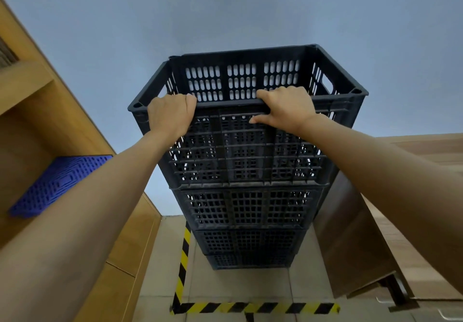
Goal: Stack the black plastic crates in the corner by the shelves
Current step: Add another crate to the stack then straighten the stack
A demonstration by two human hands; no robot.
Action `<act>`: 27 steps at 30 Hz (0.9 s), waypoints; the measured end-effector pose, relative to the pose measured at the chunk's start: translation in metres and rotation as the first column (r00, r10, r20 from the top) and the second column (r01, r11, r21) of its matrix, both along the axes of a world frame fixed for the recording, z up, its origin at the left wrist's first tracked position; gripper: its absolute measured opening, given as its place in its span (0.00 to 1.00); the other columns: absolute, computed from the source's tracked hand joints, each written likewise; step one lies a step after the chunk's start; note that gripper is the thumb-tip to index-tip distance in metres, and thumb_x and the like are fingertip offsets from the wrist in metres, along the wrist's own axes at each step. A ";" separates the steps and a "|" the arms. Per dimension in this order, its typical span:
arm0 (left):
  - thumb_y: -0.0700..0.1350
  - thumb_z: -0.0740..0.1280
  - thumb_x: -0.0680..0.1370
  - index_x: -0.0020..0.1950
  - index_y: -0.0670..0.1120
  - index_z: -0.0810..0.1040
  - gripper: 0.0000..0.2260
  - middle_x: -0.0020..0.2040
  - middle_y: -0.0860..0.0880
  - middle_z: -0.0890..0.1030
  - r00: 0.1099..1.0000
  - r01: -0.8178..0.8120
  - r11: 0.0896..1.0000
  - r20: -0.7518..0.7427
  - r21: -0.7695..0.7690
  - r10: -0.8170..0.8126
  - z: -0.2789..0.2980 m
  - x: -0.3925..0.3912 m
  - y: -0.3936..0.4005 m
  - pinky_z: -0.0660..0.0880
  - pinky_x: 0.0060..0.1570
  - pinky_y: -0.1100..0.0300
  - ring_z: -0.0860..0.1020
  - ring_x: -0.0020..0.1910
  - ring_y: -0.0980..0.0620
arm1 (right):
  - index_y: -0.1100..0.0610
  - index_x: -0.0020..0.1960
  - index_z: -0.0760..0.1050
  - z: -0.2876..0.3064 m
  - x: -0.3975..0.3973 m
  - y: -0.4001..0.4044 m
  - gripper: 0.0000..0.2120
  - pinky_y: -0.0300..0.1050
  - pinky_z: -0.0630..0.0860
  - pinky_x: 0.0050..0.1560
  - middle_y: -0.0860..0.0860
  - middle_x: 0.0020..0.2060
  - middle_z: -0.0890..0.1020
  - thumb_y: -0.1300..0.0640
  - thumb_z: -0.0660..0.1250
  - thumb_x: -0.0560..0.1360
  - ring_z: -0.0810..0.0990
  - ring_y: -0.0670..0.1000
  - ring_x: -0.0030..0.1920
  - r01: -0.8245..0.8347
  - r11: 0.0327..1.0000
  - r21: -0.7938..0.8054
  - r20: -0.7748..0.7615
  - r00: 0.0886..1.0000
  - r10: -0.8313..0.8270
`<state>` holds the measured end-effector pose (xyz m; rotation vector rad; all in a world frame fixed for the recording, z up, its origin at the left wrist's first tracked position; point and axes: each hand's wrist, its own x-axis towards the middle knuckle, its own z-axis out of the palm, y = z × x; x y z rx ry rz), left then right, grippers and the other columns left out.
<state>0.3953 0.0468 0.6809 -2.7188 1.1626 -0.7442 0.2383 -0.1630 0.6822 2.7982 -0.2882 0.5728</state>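
Observation:
A tall stack of several black slotted plastic crates stands against the grey wall, seen from above. The top crate [246,154] is open and empty inside. My left hand [171,115] grips the near rim of the top crate at its left part, fingers curled over the edge. My right hand [285,107] holds the same near rim further right, fingers over the edge and thumb on the outer face. The lower crates [248,209] sit squarely under the top one down to the floor.
Wooden shelving [27,88] rises on the left with a blue plastic pallet [53,182] on one shelf. Brown cardboard boxes [350,234] stand close on the right. Yellow-black hazard tape [255,308] marks the tiled floor in front of and left of the stack.

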 end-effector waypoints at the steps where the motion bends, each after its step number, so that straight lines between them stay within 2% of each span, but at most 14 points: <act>1: 0.30 0.60 0.74 0.38 0.43 0.65 0.10 0.30 0.45 0.71 1.000 -0.001 1.000 -0.005 0.022 0.002 0.000 -0.001 0.003 0.56 0.27 0.60 0.58 0.23 0.50 | 0.54 0.53 0.71 -0.002 -0.001 0.000 0.27 0.45 0.69 0.34 0.50 0.34 0.77 0.30 0.60 0.71 0.81 0.57 0.38 -0.005 1.000 -0.007 0.000 1.000 0.005; 4: 0.31 0.59 0.74 0.40 0.43 0.65 0.09 0.31 0.46 0.70 0.999 0.017 0.999 -0.048 0.030 -0.015 0.001 -0.011 0.011 0.57 0.27 0.59 0.59 0.24 0.50 | 0.53 0.54 0.72 -0.006 -0.009 0.005 0.27 0.45 0.71 0.34 0.51 0.36 0.80 0.30 0.60 0.71 0.81 0.57 0.38 0.002 1.000 0.006 0.002 1.000 -0.002; 8: 0.33 0.57 0.78 0.40 0.44 0.63 0.09 0.32 0.45 0.72 0.990 -0.009 0.999 -0.140 -0.041 0.004 0.001 -0.014 0.014 0.64 0.34 0.54 0.67 0.28 0.44 | 0.55 0.53 0.71 -0.002 -0.019 0.016 0.26 0.46 0.71 0.33 0.50 0.33 0.73 0.32 0.61 0.72 0.81 0.57 0.38 0.025 0.998 0.057 -0.047 0.999 -0.022; 10: 0.33 0.57 0.79 0.40 0.45 0.63 0.10 0.31 0.46 0.71 0.983 -0.031 0.997 -0.184 -0.077 0.016 -0.001 -0.015 0.015 0.66 0.36 0.53 0.68 0.29 0.44 | 0.55 0.55 0.70 0.002 -0.023 0.019 0.26 0.45 0.69 0.33 0.50 0.34 0.74 0.32 0.61 0.73 0.81 0.56 0.38 0.016 0.997 0.078 -0.054 0.998 -0.012; 12: 0.37 0.53 0.82 0.40 0.45 0.65 0.11 0.31 0.45 0.73 0.978 -0.024 0.990 -0.210 -0.142 -0.006 -0.005 -0.016 0.019 0.70 0.41 0.51 0.71 0.29 0.42 | 0.55 0.57 0.71 0.002 -0.029 0.023 0.29 0.45 0.69 0.33 0.50 0.36 0.78 0.30 0.58 0.73 0.81 0.55 0.38 -0.004 0.997 0.083 -0.037 0.999 0.007; 14: 0.43 0.48 0.84 0.37 0.45 0.65 0.16 0.30 0.45 0.74 0.978 0.001 0.988 -0.207 -0.153 -0.033 -0.006 -0.019 0.025 0.72 0.48 0.47 0.73 0.30 0.41 | 0.54 0.58 0.72 0.000 -0.036 0.028 0.32 0.44 0.70 0.31 0.50 0.34 0.78 0.28 0.53 0.73 0.79 0.53 0.34 -0.015 0.996 0.086 -0.018 1.000 0.016; 16: 0.47 0.46 0.84 0.33 0.48 0.62 0.19 0.28 0.46 0.71 0.974 0.036 0.986 -0.215 -0.164 -0.071 -0.006 -0.025 0.033 0.72 0.50 0.46 0.72 0.30 0.41 | 0.54 0.55 0.71 -0.001 -0.043 0.034 0.33 0.44 0.73 0.30 0.48 0.32 0.77 0.26 0.49 0.73 0.77 0.52 0.31 -0.018 0.995 0.095 -0.016 1.000 0.019; 18: 0.47 0.47 0.84 0.32 0.51 0.58 0.20 0.26 0.50 0.67 0.967 0.062 0.984 -0.236 -0.165 -0.100 -0.005 -0.031 0.035 0.71 0.50 0.46 0.69 0.28 0.44 | 0.54 0.53 0.71 -0.001 -0.048 0.035 0.33 0.46 0.76 0.31 0.48 0.30 0.76 0.27 0.45 0.74 0.77 0.52 0.30 -0.013 0.992 0.128 -0.014 1.000 0.014; 19: 0.47 0.47 0.84 0.32 0.52 0.59 0.20 0.26 0.51 0.66 0.962 0.064 0.985 -0.253 -0.159 -0.103 -0.002 -0.032 0.035 0.71 0.51 0.46 0.68 0.29 0.45 | 0.54 0.52 0.70 -0.001 -0.048 0.037 0.32 0.48 0.77 0.33 0.49 0.31 0.76 0.29 0.43 0.75 0.77 0.53 0.31 0.004 0.990 0.140 -0.016 1.000 -0.002; 21: 0.49 0.47 0.85 0.36 0.49 0.65 0.18 0.28 0.53 0.67 0.953 0.071 0.988 -0.284 -0.136 -0.107 0.004 -0.029 0.031 0.70 0.53 0.45 0.70 0.32 0.45 | 0.54 0.53 0.70 0.000 -0.042 0.038 0.30 0.53 0.78 0.43 0.51 0.34 0.80 0.32 0.42 0.77 0.80 0.55 0.37 0.072 0.986 0.148 -0.031 0.997 -0.069; 23: 0.53 0.46 0.84 0.39 0.49 0.64 0.17 0.33 0.52 0.72 0.934 0.097 0.987 -0.330 -0.128 -0.134 0.007 -0.021 0.027 0.68 0.55 0.43 0.75 0.39 0.43 | 0.55 0.61 0.69 0.000 -0.031 0.041 0.30 0.57 0.72 0.57 0.55 0.47 0.82 0.34 0.42 0.78 0.80 0.59 0.51 0.195 0.965 0.173 -0.081 0.980 -0.183; 25: 0.56 0.47 0.83 0.40 0.50 0.66 0.17 0.38 0.50 0.74 0.913 0.130 0.981 -0.369 -0.146 -0.175 0.008 -0.014 0.027 0.67 0.56 0.42 0.77 0.46 0.42 | 0.56 0.69 0.65 -0.001 -0.021 0.045 0.31 0.59 0.65 0.65 0.58 0.61 0.78 0.36 0.42 0.80 0.73 0.61 0.63 0.313 0.923 0.223 -0.158 0.946 -0.283; 27: 0.57 0.47 0.83 0.45 0.50 0.69 0.17 0.43 0.50 0.75 0.884 0.164 0.978 -0.421 -0.132 -0.205 0.010 -0.007 0.028 0.66 0.58 0.42 0.77 0.51 0.42 | 0.56 0.71 0.62 -0.001 -0.017 0.048 0.30 0.59 0.59 0.71 0.58 0.67 0.73 0.37 0.41 0.80 0.68 0.61 0.68 0.367 0.891 0.265 -0.198 0.926 -0.322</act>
